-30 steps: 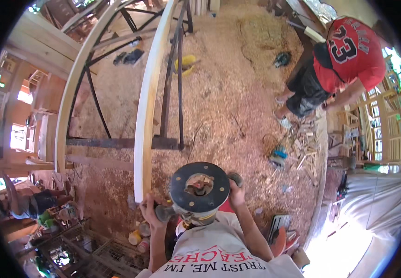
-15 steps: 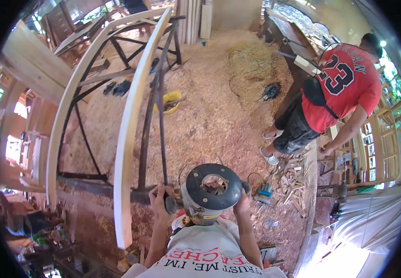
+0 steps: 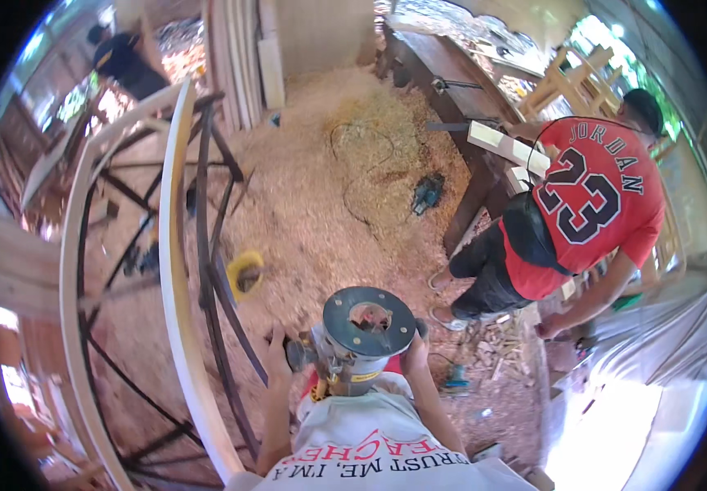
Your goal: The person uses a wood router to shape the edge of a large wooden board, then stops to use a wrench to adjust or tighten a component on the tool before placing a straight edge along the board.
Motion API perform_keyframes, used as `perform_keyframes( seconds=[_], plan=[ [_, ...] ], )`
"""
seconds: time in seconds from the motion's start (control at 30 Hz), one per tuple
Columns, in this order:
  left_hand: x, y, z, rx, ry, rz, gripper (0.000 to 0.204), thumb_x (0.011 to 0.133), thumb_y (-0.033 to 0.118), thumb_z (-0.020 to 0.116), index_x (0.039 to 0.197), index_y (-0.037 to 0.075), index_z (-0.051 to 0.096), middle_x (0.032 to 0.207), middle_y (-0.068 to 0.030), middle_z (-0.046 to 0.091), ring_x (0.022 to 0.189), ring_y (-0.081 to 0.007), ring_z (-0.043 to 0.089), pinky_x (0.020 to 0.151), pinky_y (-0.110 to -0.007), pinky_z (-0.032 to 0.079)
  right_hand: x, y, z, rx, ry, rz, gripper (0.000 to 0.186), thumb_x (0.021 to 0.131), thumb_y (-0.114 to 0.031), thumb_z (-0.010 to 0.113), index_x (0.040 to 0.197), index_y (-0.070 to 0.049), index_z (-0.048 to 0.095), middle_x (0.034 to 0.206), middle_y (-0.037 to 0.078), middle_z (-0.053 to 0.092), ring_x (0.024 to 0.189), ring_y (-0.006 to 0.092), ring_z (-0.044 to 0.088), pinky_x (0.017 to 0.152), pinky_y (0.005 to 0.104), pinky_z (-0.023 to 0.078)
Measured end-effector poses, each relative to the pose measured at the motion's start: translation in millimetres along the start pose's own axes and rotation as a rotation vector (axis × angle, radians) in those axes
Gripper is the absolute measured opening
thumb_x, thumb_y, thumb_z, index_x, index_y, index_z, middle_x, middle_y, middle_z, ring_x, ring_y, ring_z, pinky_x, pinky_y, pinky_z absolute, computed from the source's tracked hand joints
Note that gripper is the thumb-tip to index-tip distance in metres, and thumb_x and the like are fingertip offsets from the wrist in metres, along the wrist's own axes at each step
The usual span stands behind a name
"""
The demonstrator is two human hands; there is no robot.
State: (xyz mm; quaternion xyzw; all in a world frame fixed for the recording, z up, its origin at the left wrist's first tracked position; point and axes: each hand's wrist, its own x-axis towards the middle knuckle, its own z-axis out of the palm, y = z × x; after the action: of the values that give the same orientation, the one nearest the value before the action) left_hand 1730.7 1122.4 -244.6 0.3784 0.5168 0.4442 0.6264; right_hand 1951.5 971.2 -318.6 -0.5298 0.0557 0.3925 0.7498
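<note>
I hold a router point(image 3: 345, 319) in front of my body, its round black base plate facing up with a hole in the middle. My left hand point(image 3: 280, 352) grips its left knob, and my right hand point(image 3: 415, 352) is closed round the handle on the other side. Just left of the tool runs a long pale wooden beam point(image 3: 175, 245), beside a dark metal stand point(image 3: 206, 262). My forearms and light shirt fill the bottom middle.
On the right a person in a red shirt point(image 3: 623, 229) stands at a long workbench point(image 3: 443, 61). Another person point(image 3: 128, 69) is at the upper left. A yellow bucket point(image 3: 243, 278), a power tool point(image 3: 427, 192), cables, sawdust and wood scraps point(image 3: 500, 352) lie on the floor.
The view has swung toward the workbench, so the beam and stand sit further left and lower, and the upper-left person shows more. The router remains in both my hands.
</note>
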Motion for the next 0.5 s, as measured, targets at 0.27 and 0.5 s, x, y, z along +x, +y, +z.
perform_keyframes(
  seconds=[0.27, 0.5],
  plan=[
    [231, 18, 99, -0.160, -0.090, 0.155, 0.037, 0.104, 0.028, 0.057, 0.075, 0.005, 0.058, 0.065, -0.0045, 0.058, 0.054, -0.0146, 0.054, 0.056, -0.029, 0.047, 231, -49, 160, -0.053, -0.154, -0.021, 0.020, 0.088, -0.020, 0.068, 0.103, -0.006, 0.066, 0.090, 0.002, 0.066, 0.077, 0.0135, 0.061, 0.067, 0.0279, 0.050],
    [391, 79, 200, -0.261, -0.146, 0.205, 0.037, 0.106, 0.026, 0.050, 0.075, 0.006, 0.050, 0.067, -0.0083, 0.061, 0.057, -0.0166, 0.057, 0.053, -0.030, 0.047, 381, -117, 274, -0.189, -0.213, -0.013, 0.018, 0.087, -0.024, 0.071, 0.093, -0.008, 0.065, 0.080, 0.000, 0.062, 0.067, 0.0122, 0.058, 0.057, 0.0282, 0.048]
  ],
)
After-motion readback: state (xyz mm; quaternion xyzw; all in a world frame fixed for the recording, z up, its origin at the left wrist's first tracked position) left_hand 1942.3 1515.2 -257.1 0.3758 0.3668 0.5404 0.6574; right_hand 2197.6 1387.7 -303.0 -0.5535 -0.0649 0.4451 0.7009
